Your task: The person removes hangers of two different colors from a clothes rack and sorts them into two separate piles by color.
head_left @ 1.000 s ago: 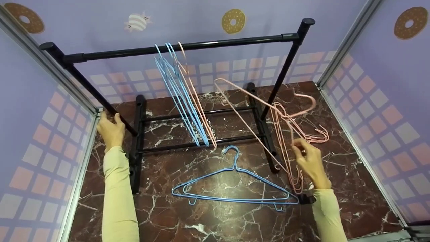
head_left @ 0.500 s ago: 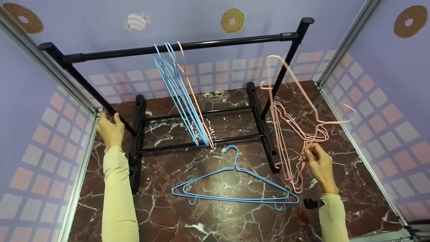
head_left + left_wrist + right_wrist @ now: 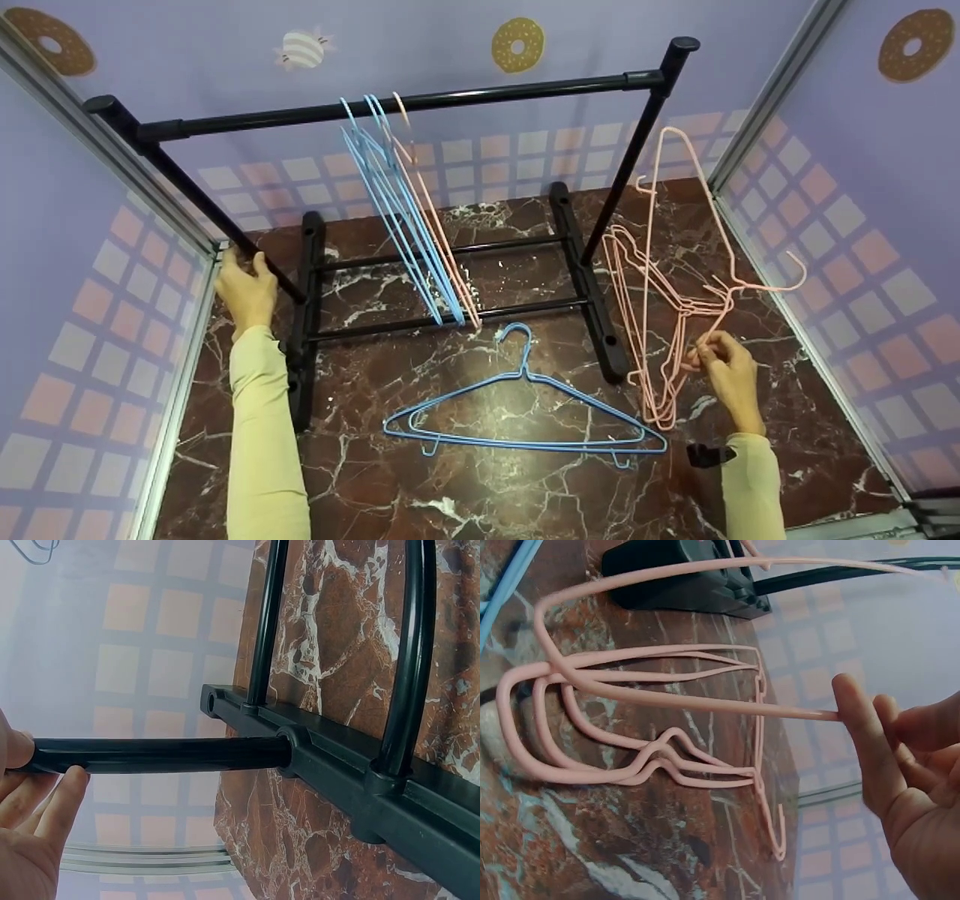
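Note:
My left hand (image 3: 247, 291) grips the left post (image 3: 157, 755) of a black clothes rack (image 3: 480, 97), thumb on one side and fingers on the other. At the right, my right hand (image 3: 727, 375) pinches one shoulder of a pink wire hanger (image 3: 718, 217), which stands tilted with its hook pointing right. Below it lies a small stack of pink hangers (image 3: 630, 780), partly overlapped by the held one. Several blue hangers (image 3: 397, 225) and a pink hanger (image 3: 439, 225) hang together left of the middle of the top bar.
Blue hangers (image 3: 525, 446) lie flat on the brown marbled surface (image 3: 480, 495) in front of the rack. The rack's right foot (image 3: 604, 330) stands just left of the pink stack. Patterned purple walls (image 3: 862, 187) enclose the back and both sides.
My right hand has drawn right and toward me with the pink hanger, which has swung away from the rack and turned steeper. The left hand keeps its place on the post.

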`<action>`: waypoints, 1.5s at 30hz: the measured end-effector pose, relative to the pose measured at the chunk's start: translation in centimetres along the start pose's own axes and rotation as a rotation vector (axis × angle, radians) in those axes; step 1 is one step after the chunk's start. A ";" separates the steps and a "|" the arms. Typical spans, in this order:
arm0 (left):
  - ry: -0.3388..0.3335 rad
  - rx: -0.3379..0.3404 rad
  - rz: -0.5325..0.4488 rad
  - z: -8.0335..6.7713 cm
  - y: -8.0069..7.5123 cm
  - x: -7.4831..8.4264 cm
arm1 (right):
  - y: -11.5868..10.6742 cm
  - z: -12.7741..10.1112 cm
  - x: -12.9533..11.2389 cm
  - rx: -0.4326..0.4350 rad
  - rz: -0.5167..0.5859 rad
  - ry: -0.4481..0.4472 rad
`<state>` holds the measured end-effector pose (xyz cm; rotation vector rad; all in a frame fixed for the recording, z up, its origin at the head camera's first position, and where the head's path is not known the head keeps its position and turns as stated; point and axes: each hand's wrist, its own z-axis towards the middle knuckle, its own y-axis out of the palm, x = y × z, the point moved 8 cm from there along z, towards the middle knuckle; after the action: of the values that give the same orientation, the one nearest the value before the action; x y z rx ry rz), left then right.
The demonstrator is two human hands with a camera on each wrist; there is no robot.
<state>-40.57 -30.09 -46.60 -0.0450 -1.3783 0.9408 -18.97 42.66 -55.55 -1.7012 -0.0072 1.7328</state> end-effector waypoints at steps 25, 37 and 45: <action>-0.028 -0.018 0.011 -0.1 0.1 0.1 | 2.6 3.0 4.9 -0.268 -0.329 0.160; -0.007 0.022 0.032 -0.2 -0.3 -0.2 | 2.3 2.4 4.9 -0.142 -0.438 0.110; 0.030 0.044 0.032 0.0 -0.2 0.3 | 2.3 2.0 2.8 -0.095 -0.459 0.065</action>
<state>-40.50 -29.99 -46.26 -0.0477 -1.3327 0.9927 -21.51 43.13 -58.81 -1.6623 -0.4233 1.3516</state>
